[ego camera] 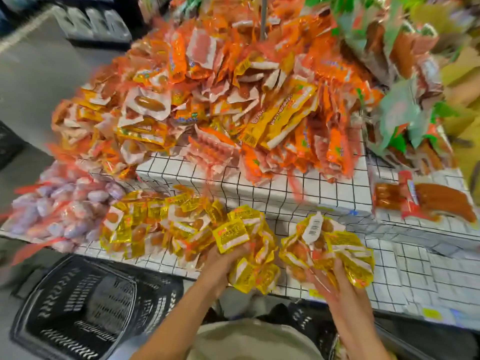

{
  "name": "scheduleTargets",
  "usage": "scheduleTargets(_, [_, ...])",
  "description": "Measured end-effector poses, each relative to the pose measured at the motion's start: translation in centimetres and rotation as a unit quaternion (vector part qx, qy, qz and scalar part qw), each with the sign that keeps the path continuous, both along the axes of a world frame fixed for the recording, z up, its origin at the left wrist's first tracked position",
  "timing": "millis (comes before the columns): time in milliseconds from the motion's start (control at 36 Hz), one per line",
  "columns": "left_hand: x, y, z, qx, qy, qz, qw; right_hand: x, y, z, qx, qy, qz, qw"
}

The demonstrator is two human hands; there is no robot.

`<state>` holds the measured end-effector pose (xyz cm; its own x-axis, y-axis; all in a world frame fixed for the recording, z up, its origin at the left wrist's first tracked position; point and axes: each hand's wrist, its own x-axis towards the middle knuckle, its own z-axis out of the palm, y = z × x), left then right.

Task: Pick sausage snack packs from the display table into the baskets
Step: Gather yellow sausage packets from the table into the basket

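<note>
Yellow sausage snack packs (pixel 161 224) lie in a heap along the front edge of the display table (pixel 405 266), which has a white cover with a black grid. My left hand (pixel 220 261) grips a bundle of these yellow packs (pixel 249 245) at the table's front edge. My right hand (pixel 335 284) holds a second bundle of yellow packs (pixel 332 248) just to the right. A black plastic basket (pixel 78 305) stands on the floor at the lower left, below the table edge. The frame is blurred by motion.
A tall mound of orange and white sausage packs (pixel 207 94) fills the raised tier behind. Purple-white packs (pixel 59 211) lie at the far left, green packs (pixel 405 105) at the right, and large red sausage packs (pixel 420 198) at the right edge. A second black basket (pixel 306 318) sits below my arms.
</note>
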<state>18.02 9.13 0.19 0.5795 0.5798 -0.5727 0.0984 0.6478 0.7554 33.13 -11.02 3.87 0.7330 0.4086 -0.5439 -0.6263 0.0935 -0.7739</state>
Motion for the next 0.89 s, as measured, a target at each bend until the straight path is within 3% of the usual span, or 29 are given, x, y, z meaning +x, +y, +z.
scheduleTargets(111, [2.2, 0.7, -0.4, -0.057, -0.02, -0.056, 0.997, 0.1, -1.3, -0.2, -0.044, -0.007, -0.034, 0.998])
scheduleTargets(194, [3.0, 0.9, -0.5, -0.063, 0.01, -0.035, 0.997, 0.2, -2.3, -0.7, -0.08, -0.021, -0.036, 0.996])
scheduleTargets(333, [2.3, 0.8, -1.3, -0.03, 0.097, 0.013, 0.995, 0.0, -2.1, -1.0, -0.02, 0.029, -0.065, 0.997])
scheduleTargets(556, [0.0, 0.4, -0.5, -0.019, 0.12, 0.024, 0.992, -1.5, 1.0, 0.5, -0.021, -0.033, -0.001, 0.999])
scheduleTargets(639, [-1.0, 0.6, 0.2, 0.062, 0.15, 0.001, 0.987, -1.7, 2.7, 0.8, -0.01, -0.025, 0.04, 0.999])
scheduleTargets(750, [-1.7, 1.2, 1.9, 0.233, 0.12, -0.02, 0.965, -1.7, 5.0, 1.4, 0.031, 0.001, 0.122, 0.992])
scheduleTargets(889, [-0.4, 2.4, 2.5, 0.285, 0.097, -0.049, 0.952, -0.4, 7.9, 0.5, 0.031, 0.022, 0.249, 0.968])
